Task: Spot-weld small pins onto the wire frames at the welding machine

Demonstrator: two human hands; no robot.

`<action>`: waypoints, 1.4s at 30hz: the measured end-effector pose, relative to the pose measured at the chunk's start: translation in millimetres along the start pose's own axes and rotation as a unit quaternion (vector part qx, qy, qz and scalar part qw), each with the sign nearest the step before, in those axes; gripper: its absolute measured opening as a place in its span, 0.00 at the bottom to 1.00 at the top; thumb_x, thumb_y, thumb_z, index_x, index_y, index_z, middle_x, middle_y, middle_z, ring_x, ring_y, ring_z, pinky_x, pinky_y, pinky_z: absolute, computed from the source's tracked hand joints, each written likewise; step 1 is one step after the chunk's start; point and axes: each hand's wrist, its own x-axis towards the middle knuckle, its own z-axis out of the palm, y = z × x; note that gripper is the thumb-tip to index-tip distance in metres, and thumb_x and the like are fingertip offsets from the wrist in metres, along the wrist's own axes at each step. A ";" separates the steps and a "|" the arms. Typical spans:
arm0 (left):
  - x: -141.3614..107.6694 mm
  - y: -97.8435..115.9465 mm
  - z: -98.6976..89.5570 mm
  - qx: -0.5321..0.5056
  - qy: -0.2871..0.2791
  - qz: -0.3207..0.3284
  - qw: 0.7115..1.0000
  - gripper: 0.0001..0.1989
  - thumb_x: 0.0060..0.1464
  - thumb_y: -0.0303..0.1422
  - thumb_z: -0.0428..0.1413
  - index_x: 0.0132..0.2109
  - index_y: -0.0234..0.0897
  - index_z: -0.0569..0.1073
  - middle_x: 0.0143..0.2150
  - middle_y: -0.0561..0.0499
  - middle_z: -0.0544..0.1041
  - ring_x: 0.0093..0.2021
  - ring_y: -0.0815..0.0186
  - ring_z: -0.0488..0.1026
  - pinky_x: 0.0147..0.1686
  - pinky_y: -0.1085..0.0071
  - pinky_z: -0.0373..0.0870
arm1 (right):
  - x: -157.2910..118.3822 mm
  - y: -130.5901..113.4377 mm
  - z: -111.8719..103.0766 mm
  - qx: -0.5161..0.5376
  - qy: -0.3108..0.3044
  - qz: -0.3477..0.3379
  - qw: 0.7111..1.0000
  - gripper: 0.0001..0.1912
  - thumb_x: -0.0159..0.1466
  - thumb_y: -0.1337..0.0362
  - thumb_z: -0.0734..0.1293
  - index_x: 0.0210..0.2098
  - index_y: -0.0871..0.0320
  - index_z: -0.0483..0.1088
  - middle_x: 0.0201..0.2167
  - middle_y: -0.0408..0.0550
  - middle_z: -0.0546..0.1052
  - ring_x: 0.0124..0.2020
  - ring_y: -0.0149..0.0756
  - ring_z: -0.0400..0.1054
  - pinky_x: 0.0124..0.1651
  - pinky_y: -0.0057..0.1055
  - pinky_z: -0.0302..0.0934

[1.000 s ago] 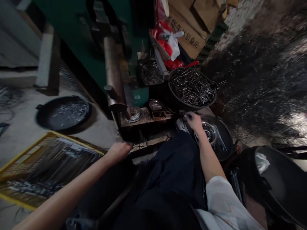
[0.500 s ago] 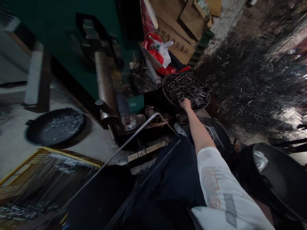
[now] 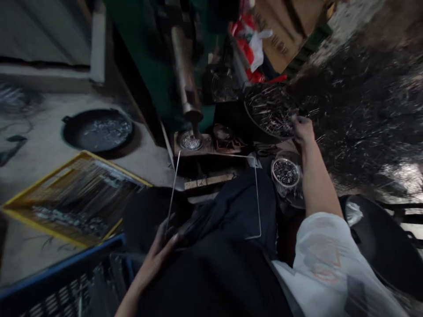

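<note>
The left hand [image 3: 161,246] grips one end of a bent wire frame [image 3: 216,155], fingers closed around the thin rod low over the person's lap. The frame is a three-sided shape: one leg rises from the hand toward the machine, a long straight run crosses in front of the work block, and the other leg drops back down over the dark trousers [image 3: 228,237], ending in a short foot. Just left of the hand stands a blue crate [image 3: 66,273], and beyond it a yellow wire tray [image 3: 72,193] lies on the concrete floor, filled with long thin rods.

The right hand [image 3: 302,128] reaches forward at the near rim of a round black basin [image 3: 269,108] heaped with short metal pins. Its fingers look curled at the pile, but blur hides whether they pinch anything, so I cannot tell whether the grip is closed on a pin. Under the forearm, a small clear bowl [image 3: 286,172] holds more small metal pieces. A white sleeve [image 3: 330,259] covers the upper arm.

Farther on, the work block [image 3: 211,147] carries a small dish of shiny bits under the steel ram [image 3: 185,75] of a green press [image 3: 148,53]. A fan [image 3: 223,88] sits just beside the basin. Off to the left, a black pan [image 3: 97,130] with silvery parts rests on the floor. At the far back lie red and white bags [image 3: 254,44] and cardboard [image 3: 284,31].
</note>
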 end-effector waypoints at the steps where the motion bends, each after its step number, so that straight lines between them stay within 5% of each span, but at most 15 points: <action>1: 1.7 -4.1 -1.9 0.020 -0.034 -0.001 0.999 0.39 0.54 0.50 0.61 0.69 0.48 0.59 0.67 0.48 0.64 0.68 0.53 0.58 0.57 0.68 0.68 | -17.0 -5.0 -0.5 0.024 -0.034 0.008 0.999 0.17 0.69 0.56 0.65 0.39 0.67 0.75 0.38 0.59 0.80 0.39 0.39 0.75 0.43 0.38 0.68; 3: 5.5 -9.6 -4.3 0.000 -0.091 -0.028 0.996 0.40 0.56 0.48 0.61 0.70 0.49 0.55 0.64 0.46 0.68 0.64 0.52 0.65 0.57 0.63 0.68 | -51.6 -19.3 3.7 0.063 -0.107 0.058 0.991 0.16 0.71 0.57 0.62 0.42 0.66 0.72 0.40 0.58 0.80 0.40 0.34 0.75 0.43 0.33 0.66; 5: 10.1 -11.4 -2.3 -0.075 -0.134 -0.066 0.986 0.42 0.57 0.45 0.61 0.72 0.50 0.49 0.48 0.45 0.79 0.45 0.54 0.78 0.43 0.62 0.77 | -83.7 -36.6 14.6 0.123 -0.161 0.112 0.973 0.13 0.73 0.60 0.59 0.45 0.64 0.69 0.40 0.55 0.80 0.39 0.28 0.75 0.41 0.28 0.65; 8: 17.0 -10.2 8.0 -0.176 -0.176 -0.086 0.965 0.47 0.59 0.40 0.60 0.73 0.51 0.38 0.31 0.50 0.79 0.28 0.59 0.78 0.28 0.68 0.76 | -124.1 -57.3 39.2 0.233 -0.229 0.203 0.923 0.11 0.72 0.57 0.61 0.42 0.60 0.65 0.35 0.48 0.80 0.34 0.26 0.76 0.35 0.22 0.66; 11: 22.0 -8.9 20.4 -0.210 -0.175 -0.070 0.959 0.50 0.59 0.38 0.62 0.73 0.53 0.34 0.31 0.50 0.79 0.31 0.58 0.80 0.28 0.70 0.76 | -155.2 -62.6 68.2 0.321 -0.276 0.247 0.872 0.15 0.65 0.54 0.70 0.36 0.59 0.65 0.27 0.42 0.78 0.28 0.28 0.76 0.27 0.18 0.66; 15: 23.4 -10.0 30.2 -0.236 -0.158 -0.040 0.958 0.51 0.58 0.38 0.62 0.72 0.55 0.32 0.32 0.49 0.80 0.33 0.57 0.80 0.29 0.69 0.76 | -185.6 -57.2 109.5 0.373 -0.323 0.295 0.818 0.13 0.62 0.62 0.74 0.34 0.59 0.66 0.23 0.41 0.77 0.23 0.29 0.74 0.21 0.18 0.65; 20: 15.2 -12.1 31.5 -0.236 -0.136 -0.054 0.961 0.53 0.57 0.40 0.64 0.72 0.54 0.31 0.33 0.50 0.79 0.31 0.57 0.79 0.29 0.67 0.76 | -206.3 -60.2 163.6 0.386 -0.273 0.382 0.794 0.08 0.65 0.70 0.69 0.31 0.59 0.66 0.23 0.43 0.78 0.24 0.32 0.75 0.22 0.20 0.66; 28: 9.6 -12.7 30.9 -0.199 -0.076 -0.041 0.976 0.53 0.53 0.45 0.64 0.73 0.50 0.39 0.56 0.40 0.73 0.36 0.56 0.79 0.36 0.61 0.77 | -212.7 -87.2 227.2 0.475 -0.170 0.407 0.761 0.09 0.66 0.70 0.68 0.30 0.58 0.64 0.23 0.39 0.76 0.29 0.32 0.78 0.33 0.24 0.72; 34: 15.7 -20.5 23.9 -0.140 -0.057 -0.012 0.989 0.51 0.52 0.50 0.63 0.73 0.48 0.45 0.65 0.40 0.65 0.56 0.45 0.72 0.51 0.54 0.74 | -210.2 -112.8 242.7 0.508 -0.135 0.380 0.761 0.13 0.63 0.66 0.73 0.30 0.57 0.63 0.20 0.36 0.73 0.28 0.31 0.77 0.32 0.23 0.72; 39: 21.3 -29.5 21.1 -0.067 -0.045 0.059 0.995 0.42 0.57 0.51 0.58 0.72 0.47 0.50 0.73 0.46 0.52 0.72 0.50 0.45 0.69 0.55 0.46 | -210.7 -122.6 243.0 0.508 -0.122 0.371 0.768 0.19 0.57 0.59 0.77 0.30 0.57 0.61 0.20 0.36 0.73 0.25 0.30 0.76 0.27 0.21 0.70; 42: 22.9 -35.2 23.4 -0.073 -0.052 0.061 0.994 0.42 0.58 0.51 0.57 0.72 0.48 0.48 0.73 0.46 0.52 0.73 0.51 0.44 0.69 0.53 0.44 | -211.1 -125.9 240.8 0.512 -0.119 0.360 0.770 0.21 0.55 0.57 0.78 0.30 0.57 0.62 0.21 0.36 0.73 0.25 0.31 0.75 0.26 0.22 0.69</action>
